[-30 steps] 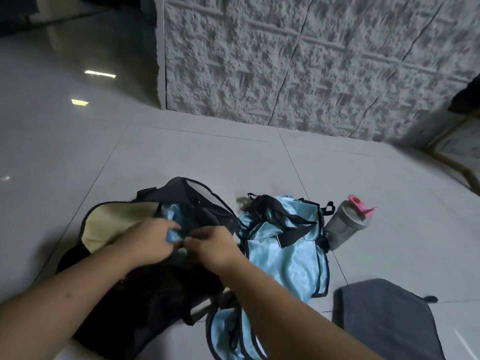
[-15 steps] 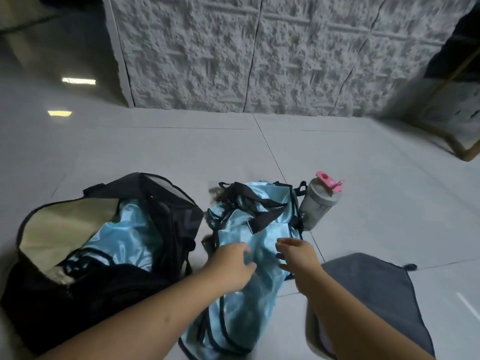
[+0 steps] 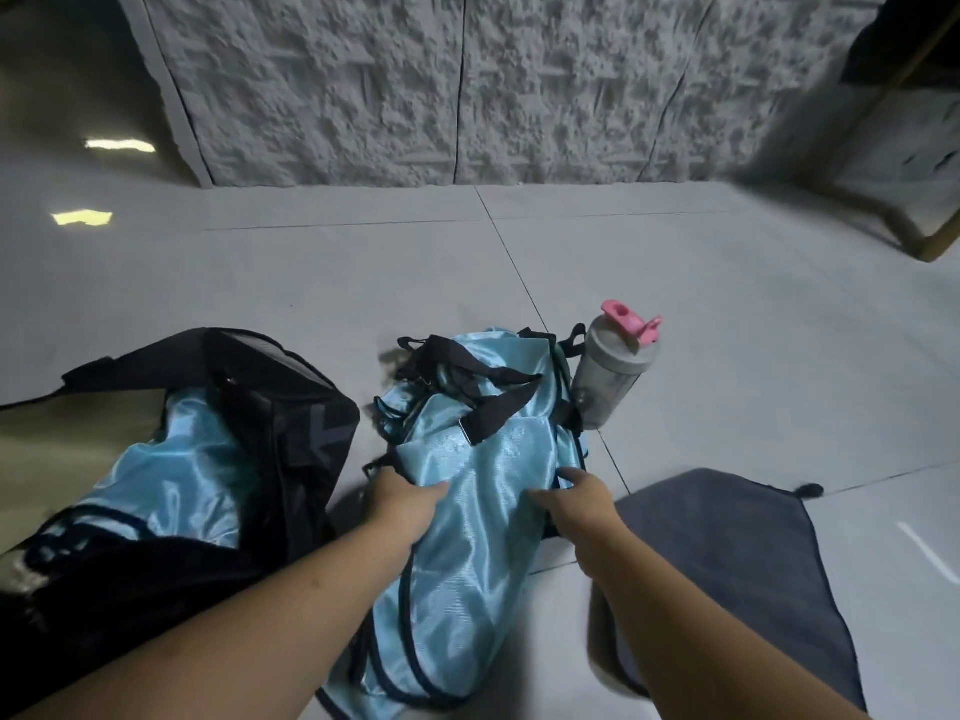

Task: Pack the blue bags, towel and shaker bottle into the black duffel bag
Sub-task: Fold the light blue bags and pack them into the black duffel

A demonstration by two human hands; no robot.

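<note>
The black duffel bag (image 3: pixel 291 407) lies open on the floor at the left, with one shiny blue bag (image 3: pixel 171 485) inside it. A second blue bag (image 3: pixel 488 511) with black straps lies on the tiles in the middle. My left hand (image 3: pixel 402 498) grips its left edge and my right hand (image 3: pixel 576 498) grips its right edge. The grey shaker bottle (image 3: pixel 610 376) with a pink lid stands just beyond the bag's far right corner. A dark grey towel (image 3: pixel 727 553) lies flat at the right, beside my right forearm.
A rough grey stone wall (image 3: pixel 467 85) runs across the back. A wooden frame (image 3: pixel 930 241) leans in the far right corner. Grey floor tiles (image 3: pixel 363 272) stretch between the bags and the wall.
My hands left the blue bag inside the duffel and moved right to the second blue bag. They now hold its two edges. The view swung right.
</note>
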